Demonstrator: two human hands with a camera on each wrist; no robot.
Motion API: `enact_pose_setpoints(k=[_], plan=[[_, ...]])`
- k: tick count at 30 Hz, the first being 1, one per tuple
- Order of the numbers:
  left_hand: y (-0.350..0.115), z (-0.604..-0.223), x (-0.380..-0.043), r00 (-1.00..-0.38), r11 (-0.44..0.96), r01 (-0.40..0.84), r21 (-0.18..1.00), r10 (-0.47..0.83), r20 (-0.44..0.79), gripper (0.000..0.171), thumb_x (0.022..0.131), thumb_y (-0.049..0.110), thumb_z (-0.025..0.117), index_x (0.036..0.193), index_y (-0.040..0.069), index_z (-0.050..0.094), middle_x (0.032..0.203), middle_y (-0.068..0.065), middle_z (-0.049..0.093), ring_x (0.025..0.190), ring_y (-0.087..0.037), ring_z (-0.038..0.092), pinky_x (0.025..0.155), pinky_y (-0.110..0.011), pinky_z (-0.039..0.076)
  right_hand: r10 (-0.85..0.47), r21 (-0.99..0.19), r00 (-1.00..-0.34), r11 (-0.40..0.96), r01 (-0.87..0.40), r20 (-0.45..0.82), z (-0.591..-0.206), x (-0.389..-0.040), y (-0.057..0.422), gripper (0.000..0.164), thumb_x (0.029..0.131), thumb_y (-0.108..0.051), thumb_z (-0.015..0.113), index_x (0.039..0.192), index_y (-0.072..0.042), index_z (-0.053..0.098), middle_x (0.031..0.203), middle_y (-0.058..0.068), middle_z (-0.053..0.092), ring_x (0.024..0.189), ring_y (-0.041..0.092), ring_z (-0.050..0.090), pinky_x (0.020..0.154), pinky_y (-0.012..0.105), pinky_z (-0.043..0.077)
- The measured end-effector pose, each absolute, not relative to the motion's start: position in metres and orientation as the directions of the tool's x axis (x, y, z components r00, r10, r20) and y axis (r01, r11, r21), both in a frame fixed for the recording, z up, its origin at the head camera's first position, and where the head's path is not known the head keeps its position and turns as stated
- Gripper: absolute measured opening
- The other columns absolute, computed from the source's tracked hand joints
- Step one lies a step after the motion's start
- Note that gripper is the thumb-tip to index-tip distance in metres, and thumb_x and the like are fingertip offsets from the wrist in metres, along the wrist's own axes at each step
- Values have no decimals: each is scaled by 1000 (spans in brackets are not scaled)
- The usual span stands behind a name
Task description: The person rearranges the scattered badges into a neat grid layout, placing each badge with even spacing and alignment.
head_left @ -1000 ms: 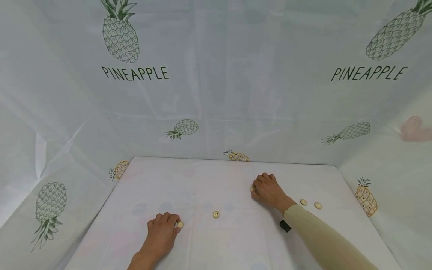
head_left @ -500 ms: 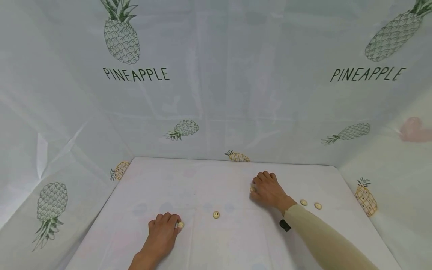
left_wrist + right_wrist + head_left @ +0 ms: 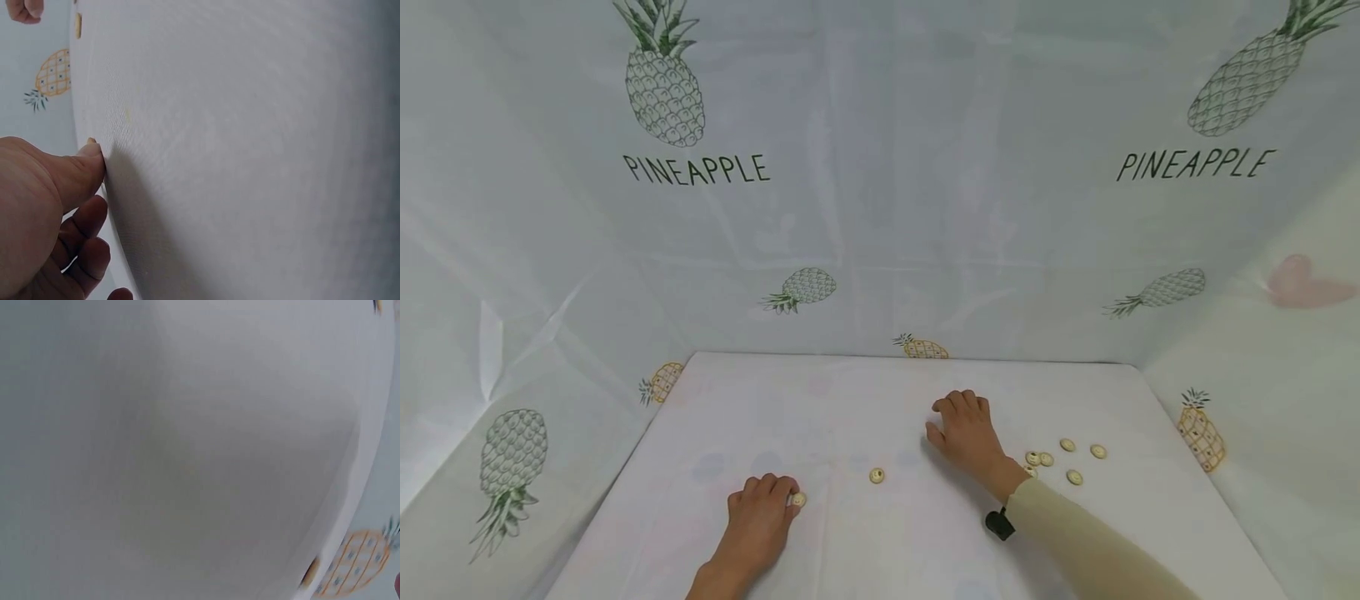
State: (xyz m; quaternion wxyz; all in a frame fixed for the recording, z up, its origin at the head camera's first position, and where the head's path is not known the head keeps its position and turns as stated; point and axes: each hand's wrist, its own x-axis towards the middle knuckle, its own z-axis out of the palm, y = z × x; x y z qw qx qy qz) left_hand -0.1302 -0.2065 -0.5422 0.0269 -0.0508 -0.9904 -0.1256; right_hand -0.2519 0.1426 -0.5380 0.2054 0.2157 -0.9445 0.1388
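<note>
My left hand (image 3: 756, 518) is low on the table, its thumb and forefinger pinching a small pale-yellow round button (image 3: 799, 499) with dark marks on its face. In the left wrist view, a sliver of that button (image 3: 91, 140) peeks past the thumb tip. Between the hands lies another such button (image 3: 876, 475) with a dark spot. My right hand (image 3: 967, 435) hovers farther back, thumb and bent fingers spread apart, with nothing visible between them. Its fingers are out of the right wrist view, where a blurred button (image 3: 310, 572) shows near the table's edge.
Several matching buttons (image 3: 1047, 459) lie scattered right of the right forearm, one partly behind the sleeve. A black piece (image 3: 1000, 524) hangs at the right wrist. The white-covered table (image 3: 865, 550) is enclosed by a pineapple-print cloth (image 3: 880, 183) behind and at the sides.
My right hand has moved left and its fingers have parted; the button at its fingertips no longer shows. More buttons are uncovered beside the forearm. My left hand keeps its pinch.
</note>
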Motion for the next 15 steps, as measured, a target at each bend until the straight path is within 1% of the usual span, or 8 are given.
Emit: enact_pose_setpoints(k=[5,8,12,15], plan=[[-207,-542,-130,-994,965,106,241,93,65,22,94,21,81,111,18,67,105,0,64,98,-23,54,87,-57,44,-401,-156,-793,842,-516,458,-540,-238,118,26,96,-30,74,109,-9,68,104,6,64,102,29,53,93,50,42],[-208,-542,-130,-993,966,110,235,96,68,23,94,22,81,111,18,67,104,0,63,96,-22,53,85,-56,44,-450,-137,-788,827,-546,420,-542,-229,107,27,98,-33,72,110,-9,68,106,5,64,105,28,54,92,48,41],[-208,-543,-129,-993,965,112,235,99,68,22,94,22,81,110,19,67,104,1,63,95,-21,52,85,-56,44,-496,-99,-793,823,-559,353,-546,-218,94,33,100,-42,69,113,-12,68,108,2,63,107,25,53,92,44,40],[-208,-544,-129,-993,966,109,236,96,66,21,94,22,80,110,19,66,104,0,63,96,-22,52,86,-56,44,-523,-68,-787,818,-571,326,-548,-211,86,37,100,-49,69,114,-14,67,107,-1,61,107,22,51,93,43,40]])
